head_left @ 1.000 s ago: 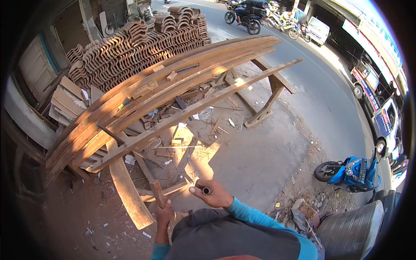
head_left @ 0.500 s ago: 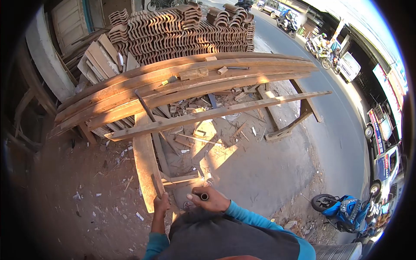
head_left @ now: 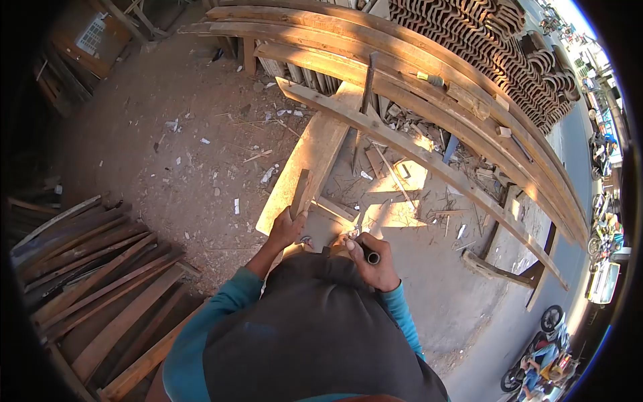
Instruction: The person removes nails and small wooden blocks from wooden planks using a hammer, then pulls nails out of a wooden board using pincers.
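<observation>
My left hand [head_left: 288, 228] is closed around the lower end of a short wooden strip [head_left: 301, 191]. The strip stands over the near end of a wide, sunlit plank [head_left: 305, 157]. In my right hand [head_left: 378, 268], close to my body, is a dark tube [head_left: 372, 256] whose round hollow end faces up; the rest of it is hidden. A long narrow beam [head_left: 429, 175] lies across the plank's far part. Against that crossing leans a long dark bar [head_left: 367, 87].
Several long beams [head_left: 402, 80] rest side by side ahead, with a yellow-handled tool [head_left: 430, 79] on them. Stacked roof tiles [head_left: 462, 40] stand behind. Loose boards [head_left: 100, 268] lie at left. Wood scraps litter the ground, and a motorcycle [head_left: 536, 355] is at lower right.
My view has swung left and down, bringing the loose boards at left into sight. Both hands keep hold of the same things, and the strip now leans the other way in view.
</observation>
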The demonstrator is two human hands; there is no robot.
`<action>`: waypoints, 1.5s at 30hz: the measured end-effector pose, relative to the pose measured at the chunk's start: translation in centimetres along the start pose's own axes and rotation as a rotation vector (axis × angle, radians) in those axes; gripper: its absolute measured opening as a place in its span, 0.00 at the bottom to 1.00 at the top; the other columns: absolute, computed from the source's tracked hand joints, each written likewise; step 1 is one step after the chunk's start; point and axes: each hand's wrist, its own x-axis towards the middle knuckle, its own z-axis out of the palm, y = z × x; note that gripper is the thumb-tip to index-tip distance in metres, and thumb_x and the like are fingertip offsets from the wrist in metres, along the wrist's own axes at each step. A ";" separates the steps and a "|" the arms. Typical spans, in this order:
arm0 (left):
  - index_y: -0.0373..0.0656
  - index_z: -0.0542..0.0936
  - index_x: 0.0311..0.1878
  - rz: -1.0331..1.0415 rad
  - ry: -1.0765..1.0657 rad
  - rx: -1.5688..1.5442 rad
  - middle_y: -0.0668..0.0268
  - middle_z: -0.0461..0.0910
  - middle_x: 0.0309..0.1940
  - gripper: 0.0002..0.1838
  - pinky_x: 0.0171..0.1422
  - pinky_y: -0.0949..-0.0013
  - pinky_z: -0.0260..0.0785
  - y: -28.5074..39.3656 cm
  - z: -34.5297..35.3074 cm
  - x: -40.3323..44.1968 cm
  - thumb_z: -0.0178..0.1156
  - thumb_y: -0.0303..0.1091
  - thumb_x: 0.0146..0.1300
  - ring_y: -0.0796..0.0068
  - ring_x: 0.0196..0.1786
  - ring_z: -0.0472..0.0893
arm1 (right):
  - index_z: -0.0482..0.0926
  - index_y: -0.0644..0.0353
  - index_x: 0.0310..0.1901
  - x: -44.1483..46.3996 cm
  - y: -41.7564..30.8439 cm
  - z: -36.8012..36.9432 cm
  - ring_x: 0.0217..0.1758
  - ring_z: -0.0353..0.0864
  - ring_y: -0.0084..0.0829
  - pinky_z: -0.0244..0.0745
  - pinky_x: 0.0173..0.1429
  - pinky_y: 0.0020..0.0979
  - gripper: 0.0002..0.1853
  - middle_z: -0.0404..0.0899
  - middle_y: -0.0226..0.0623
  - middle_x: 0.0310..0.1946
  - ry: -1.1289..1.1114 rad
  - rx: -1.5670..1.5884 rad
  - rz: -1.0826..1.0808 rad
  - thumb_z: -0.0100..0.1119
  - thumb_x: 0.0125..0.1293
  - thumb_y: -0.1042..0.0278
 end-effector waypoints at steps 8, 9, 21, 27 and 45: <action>0.37 0.78 0.46 -0.271 0.069 -0.202 0.64 0.82 0.27 0.19 0.29 0.68 0.72 1.2 0.1 1.5 0.58 0.48 0.73 0.76 0.26 0.80 | 0.78 0.64 0.32 0.6 2.0 -3.2 0.24 0.70 0.32 0.67 0.31 0.36 0.17 0.72 0.42 0.21 -0.040 -0.094 -0.008 0.65 0.73 0.59; 0.36 0.78 0.44 -0.234 0.108 -0.183 0.64 0.81 0.25 0.19 0.27 0.69 0.72 1.2 0.2 1.8 0.59 0.47 0.73 0.76 0.23 0.79 | 0.77 0.65 0.32 0.8 2.6 -4.1 0.25 0.68 0.29 0.66 0.32 0.35 0.16 0.72 0.42 0.22 -0.087 -0.170 -0.004 0.64 0.73 0.60; 0.31 0.76 0.48 -0.042 0.313 0.017 0.57 0.83 0.30 0.26 0.39 0.61 0.77 1.8 3.4 3.9 0.59 0.52 0.71 0.64 0.31 0.83 | 0.75 0.66 0.29 2.2 3.5 -10.6 0.24 0.61 0.21 0.60 0.28 0.33 0.21 0.64 0.34 0.18 0.235 0.092 0.004 0.62 0.75 0.56; 0.33 0.76 0.49 0.059 0.534 0.167 0.57 0.84 0.31 0.25 0.41 0.60 0.76 -3.1 5.3 3.5 0.60 0.51 0.71 0.64 0.32 0.83 | 0.77 0.66 0.31 5.0 1.7 -10.3 0.24 0.63 0.20 0.60 0.28 0.31 0.18 0.67 0.33 0.18 0.188 0.012 -0.152 0.62 0.75 0.60; 0.34 0.77 0.46 -0.217 0.261 -0.131 0.58 0.84 0.31 0.23 0.36 0.62 0.76 0.5 -0.9 1.7 0.62 0.49 0.70 0.66 0.30 0.85 | 0.75 0.63 0.32 18.2 -0.4 3.5 0.26 0.63 0.21 0.64 0.29 0.32 0.15 0.68 0.32 0.20 -0.007 0.122 -0.236 0.63 0.74 0.62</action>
